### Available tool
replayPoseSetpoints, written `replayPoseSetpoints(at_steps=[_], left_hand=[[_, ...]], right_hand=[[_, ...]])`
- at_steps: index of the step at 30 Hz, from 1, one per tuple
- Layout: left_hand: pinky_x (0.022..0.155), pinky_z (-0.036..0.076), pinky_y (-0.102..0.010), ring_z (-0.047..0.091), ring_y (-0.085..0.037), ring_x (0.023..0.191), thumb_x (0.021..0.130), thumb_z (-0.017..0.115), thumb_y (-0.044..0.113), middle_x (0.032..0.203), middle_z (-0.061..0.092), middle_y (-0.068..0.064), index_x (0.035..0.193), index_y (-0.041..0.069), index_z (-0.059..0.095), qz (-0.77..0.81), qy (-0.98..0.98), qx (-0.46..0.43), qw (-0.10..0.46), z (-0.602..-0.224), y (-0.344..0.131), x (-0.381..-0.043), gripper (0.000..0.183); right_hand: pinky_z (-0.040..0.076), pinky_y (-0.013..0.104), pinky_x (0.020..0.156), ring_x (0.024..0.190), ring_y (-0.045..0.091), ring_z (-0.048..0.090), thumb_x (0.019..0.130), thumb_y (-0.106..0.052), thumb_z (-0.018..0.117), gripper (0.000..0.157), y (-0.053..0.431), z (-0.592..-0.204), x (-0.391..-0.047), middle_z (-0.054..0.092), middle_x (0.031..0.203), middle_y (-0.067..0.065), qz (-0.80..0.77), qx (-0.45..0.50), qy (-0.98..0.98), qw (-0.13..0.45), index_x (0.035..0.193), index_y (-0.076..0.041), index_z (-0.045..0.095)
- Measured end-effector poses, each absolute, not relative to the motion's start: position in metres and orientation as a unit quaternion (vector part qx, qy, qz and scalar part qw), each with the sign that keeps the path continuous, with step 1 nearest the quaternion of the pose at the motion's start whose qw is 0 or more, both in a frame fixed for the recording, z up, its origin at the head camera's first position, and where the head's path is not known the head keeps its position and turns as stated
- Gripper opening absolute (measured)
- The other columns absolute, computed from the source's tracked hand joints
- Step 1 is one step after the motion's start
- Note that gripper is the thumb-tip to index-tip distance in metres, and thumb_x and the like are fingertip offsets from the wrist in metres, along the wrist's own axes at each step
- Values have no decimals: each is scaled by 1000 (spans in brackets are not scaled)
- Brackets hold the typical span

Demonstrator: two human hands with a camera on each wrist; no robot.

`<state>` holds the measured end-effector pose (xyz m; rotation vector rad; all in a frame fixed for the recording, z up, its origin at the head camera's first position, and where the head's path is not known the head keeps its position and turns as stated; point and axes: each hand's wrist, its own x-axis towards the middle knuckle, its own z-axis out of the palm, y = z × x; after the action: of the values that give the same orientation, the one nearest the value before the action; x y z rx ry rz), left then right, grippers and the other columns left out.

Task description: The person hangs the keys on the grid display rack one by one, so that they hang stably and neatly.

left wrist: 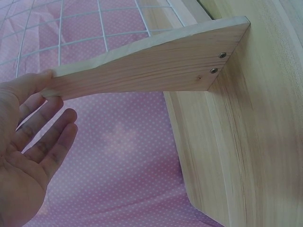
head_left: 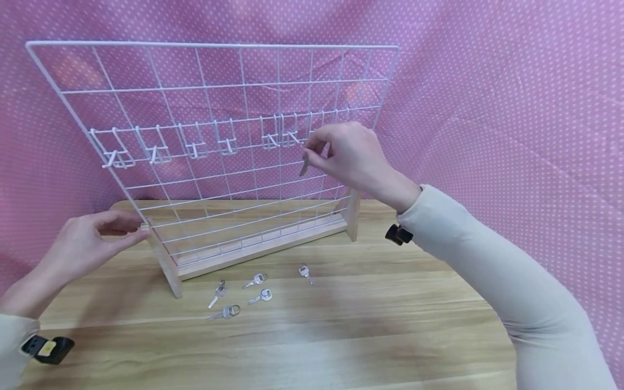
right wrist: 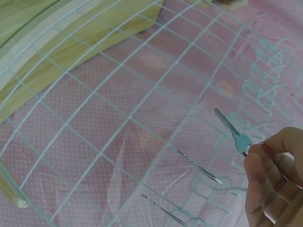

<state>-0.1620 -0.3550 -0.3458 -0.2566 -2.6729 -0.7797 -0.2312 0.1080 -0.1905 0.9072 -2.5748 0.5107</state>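
Note:
A white wire grid (head_left: 209,86) stands in a wooden base with wooden side pieces. My left hand (head_left: 92,241) pinches the top end of the left side piece (left wrist: 142,66) between thumb and fingers. High at the grid's right part, my right hand (head_left: 348,154) pinches a key (right wrist: 243,142) by its ring, with the blade hanging free. That key is close to the white hooks (head_left: 273,140) but appears apart from them. In the right wrist view, one key (right wrist: 200,168) and another key (right wrist: 163,209) hang at neighbouring hooks, which my right hand hides in the head view.
Several loose keys with rings, among them one key (head_left: 263,296) and a key farther right (head_left: 305,272), lie on the wooden table (head_left: 341,336) before the base. Several hooks (head_left: 156,154) line the grid leftward. A pink dotted cloth (head_left: 487,108) surrounds the table's back and sides.

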Motion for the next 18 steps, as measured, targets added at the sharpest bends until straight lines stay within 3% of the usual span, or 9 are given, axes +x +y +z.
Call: replayPoseSetpoints(at_steps=[5,10,18], left_hand=[[65,44,1,55,27,76,85,90,24,101,80,-20,106,10,79,-278,-941,-92,172,-347,-355,-162,28],[65,44,1,54,28,76,85,90,23,100,80,-20,105,9,79,-279,-939,-96,178,-347,-353,-162,27],[65,43,1,54,28,76,86,90,23,101,80,-21,106,8,79,-279,-939,-93,179,-346,-353,-161,27]], right_hand=[[43,25,53,67,14,67,101,-24,70,14,101,-197,-237,83,96,-2,168,324,-912,189,101,-18,82],[36,24,48,57,13,56,101,-25,72,13,97,-201,-238,83,92,-1,176,326,-907,202,103,-18,83],[39,23,50,67,14,68,100,-24,73,12,102,-202,-234,84,99,-1,168,315,-916,181,104,-21,83]])
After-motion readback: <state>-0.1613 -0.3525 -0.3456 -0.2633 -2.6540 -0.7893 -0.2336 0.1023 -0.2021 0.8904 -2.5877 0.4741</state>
